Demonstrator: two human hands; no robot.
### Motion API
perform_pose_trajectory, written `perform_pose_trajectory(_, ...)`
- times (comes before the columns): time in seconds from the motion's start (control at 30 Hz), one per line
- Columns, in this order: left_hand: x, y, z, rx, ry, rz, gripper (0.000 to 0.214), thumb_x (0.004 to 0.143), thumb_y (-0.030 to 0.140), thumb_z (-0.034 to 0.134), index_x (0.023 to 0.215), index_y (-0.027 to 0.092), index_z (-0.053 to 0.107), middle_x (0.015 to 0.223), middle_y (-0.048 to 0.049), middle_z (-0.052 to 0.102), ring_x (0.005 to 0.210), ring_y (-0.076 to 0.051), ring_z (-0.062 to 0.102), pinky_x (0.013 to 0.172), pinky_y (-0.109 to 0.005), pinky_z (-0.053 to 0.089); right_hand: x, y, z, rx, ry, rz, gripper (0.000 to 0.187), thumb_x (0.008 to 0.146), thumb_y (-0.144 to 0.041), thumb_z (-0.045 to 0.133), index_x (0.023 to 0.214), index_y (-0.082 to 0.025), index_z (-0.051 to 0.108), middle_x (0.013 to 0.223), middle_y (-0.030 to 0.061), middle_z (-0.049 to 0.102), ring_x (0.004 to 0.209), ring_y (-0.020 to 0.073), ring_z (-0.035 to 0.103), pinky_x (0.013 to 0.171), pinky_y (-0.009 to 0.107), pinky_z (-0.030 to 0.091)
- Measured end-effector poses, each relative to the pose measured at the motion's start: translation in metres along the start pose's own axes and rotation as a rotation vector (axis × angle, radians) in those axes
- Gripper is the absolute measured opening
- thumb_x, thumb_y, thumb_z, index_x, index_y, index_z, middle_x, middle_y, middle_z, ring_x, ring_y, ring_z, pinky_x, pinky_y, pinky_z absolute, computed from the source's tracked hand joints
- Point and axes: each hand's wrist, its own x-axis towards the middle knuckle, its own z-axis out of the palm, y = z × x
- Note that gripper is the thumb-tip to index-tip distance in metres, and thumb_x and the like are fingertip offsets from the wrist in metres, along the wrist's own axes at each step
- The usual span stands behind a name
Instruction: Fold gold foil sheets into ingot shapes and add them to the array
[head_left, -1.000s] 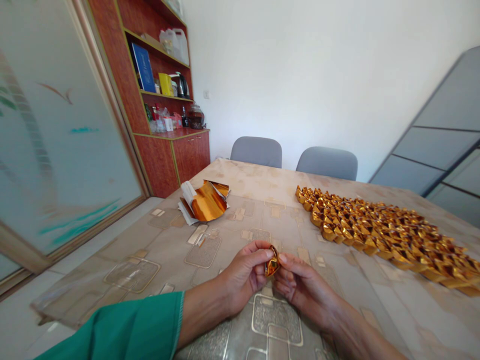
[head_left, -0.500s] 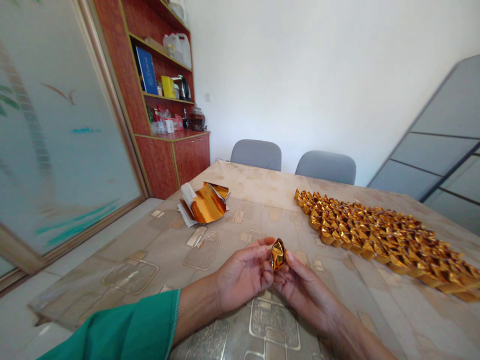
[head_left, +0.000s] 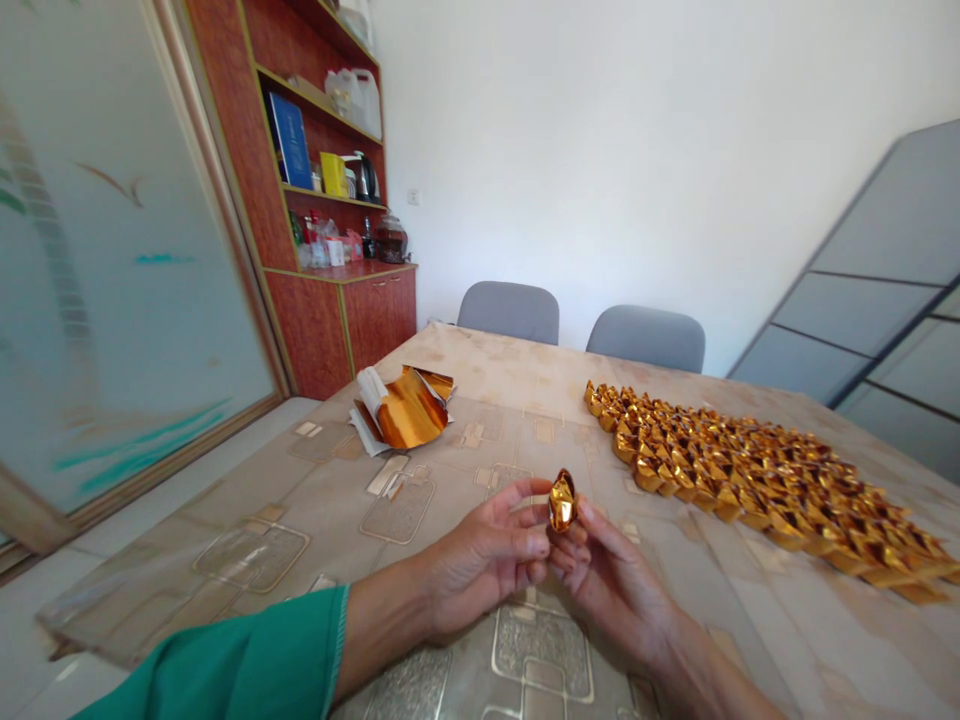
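A small gold foil paper ingot [head_left: 562, 502], folded and pointed at its top, stands upright between my two hands above the table. My right hand [head_left: 611, 570] pinches it, the thumb pressed on its right side and curled fingers beneath. On the other side, my left hand [head_left: 487, 555] has its index and middle fingertips against the ingot's left edge. The left thumb lies lower, just off the foil. To the right, many similar folded gold ingots [head_left: 750, 470] sit packed in rows on the tablecloth.
A loose stack of gold foil sheets [head_left: 412, 408] with white backing lies curled on the patterned table [head_left: 495, 365], ahead and left. Two grey chairs [head_left: 510, 312] stand at the far side. Behind are a red-brown shelf cabinet [head_left: 307, 320] and a frosted glass door [head_left: 150, 300].
The ingot has risen slightly and turned in my fingers, so more of its bright face shows. My left thumb has slid down away from it. The view has shifted a little.
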Motion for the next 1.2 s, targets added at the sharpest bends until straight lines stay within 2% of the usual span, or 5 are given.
perform_pose_trajectory(0.23, 0.005, -0.006, -0.005, 0.019, 0.149, 0.139, 0.05, 0.07, 0.016, 0.084, 0.11, 0.018, 0.055, 0.085, 0.0004, 0.063, 0.063, -0.005, 0.056, 0.06, -0.017, 0.041, -0.005, 0.004, 0.0, -0.096, -0.044, 0.056, 0.029, 0.066, -0.03, 0.09, 0.085, -0.017, 0.072, 0.068, -0.0023, 0.062, 0.061, 0.0086, 0.05, 0.06, 0.022, 0.04)
perform_pose_trajectory(0.47, 0.003, -0.008, -0.005, 0.015, 0.054, 0.163, 0.047, 0.077, 0.029, 0.081, 0.114, 0.021, 0.054, 0.07, 0.0051, 0.054, 0.055, -0.005, 0.046, 0.062, -0.02, 0.041, -0.006, 0.01, 0.004, -0.252, -0.101, 0.014, 0.04, 0.061, -0.032, 0.092, 0.092, -0.015, 0.074, 0.085, 0.006, 0.074, 0.077, 0.0146, 0.063, 0.071, 0.025, 0.044)
perform_pose_trajectory(0.73, 0.002, -0.004, -0.006, -0.068, -0.001, 0.057, 0.056, 0.068, 0.015, 0.086, 0.115, 0.02, 0.058, 0.089, -0.0015, 0.064, 0.063, -0.005, 0.055, 0.062, -0.016, 0.044, -0.007, 0.007, 0.011, -0.228, -0.097, -0.033, 0.031, 0.065, -0.024, 0.089, 0.091, -0.016, 0.074, 0.082, 0.003, 0.075, 0.073, 0.012, 0.064, 0.072, 0.024, 0.047)
perform_pose_trajectory(0.97, -0.001, 0.006, -0.007, -0.023, -0.089, -0.038, 0.052, 0.071, 0.02, 0.085, 0.116, 0.02, 0.06, 0.085, 0.0006, 0.066, 0.05, -0.001, 0.044, 0.055, -0.015, 0.041, -0.011, -0.004, 0.005, -0.082, -0.154, 0.2, 0.024, 0.073, -0.03, 0.081, 0.086, -0.013, 0.072, 0.069, -0.0004, 0.062, 0.06, 0.0095, 0.048, 0.062, 0.024, 0.042)
perform_pose_trajectory(1.2, 0.001, 0.003, -0.009, -0.075, 0.014, -0.124, 0.039, 0.074, 0.018, 0.082, 0.109, 0.017, 0.064, 0.085, 0.001, 0.066, 0.046, 0.001, 0.042, 0.047, -0.011, 0.035, -0.01, -0.002, 0.005, -0.11, -0.231, 0.16, 0.026, 0.077, -0.027, 0.082, 0.094, -0.012, 0.07, 0.059, -0.0083, 0.039, 0.052, 0.005, 0.021, 0.049, 0.017, 0.023)
